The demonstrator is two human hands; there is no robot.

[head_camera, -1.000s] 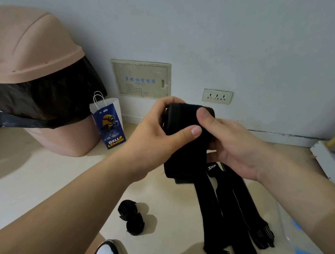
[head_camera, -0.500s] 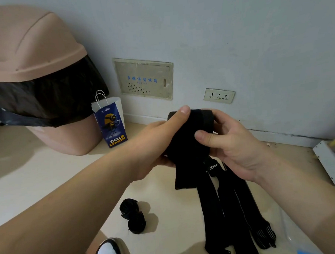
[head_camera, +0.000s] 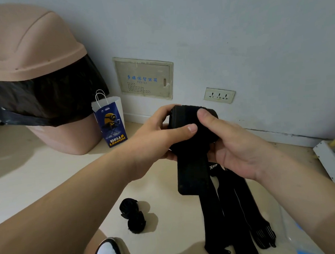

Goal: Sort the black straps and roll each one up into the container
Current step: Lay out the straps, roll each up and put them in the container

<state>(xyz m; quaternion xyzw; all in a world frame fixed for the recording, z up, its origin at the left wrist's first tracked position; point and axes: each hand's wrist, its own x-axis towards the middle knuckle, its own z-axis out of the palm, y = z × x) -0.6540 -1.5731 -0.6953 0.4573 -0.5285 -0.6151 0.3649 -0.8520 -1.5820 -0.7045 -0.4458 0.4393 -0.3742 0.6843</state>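
As we wind this strap, our left hand [head_camera: 155, 141] clasps the fat black roll [head_camera: 187, 116] from its near side, thumb laid across the front. Our right hand [head_camera: 236, 154] pinches it from the other side, thumb pressed on top. The roll sits in the air between them, above the floor [head_camera: 49, 181] and in front of the wall [head_camera: 255, 35]. Only a short tail [head_camera: 192, 176] hangs free below, so this one looks nearly wound. Two finished rolls [head_camera: 132, 216] lie touching on the floor near our shoe [head_camera: 107, 252], not in any container, and several loose straps [head_camera: 236, 204] lie stretched out under the right wrist, waiting their turn. So we judge it roughly midway. A clear plastic rim [head_camera: 292, 236] peeks in at the lower right, likely the container, though we cannot be sure. For room: open floor on the left up to the bin [head_camera: 32, 46] and paper bag [head_camera: 112, 126], wall close ahead, a white object [head_camera: 329, 163] crowding the right edge.
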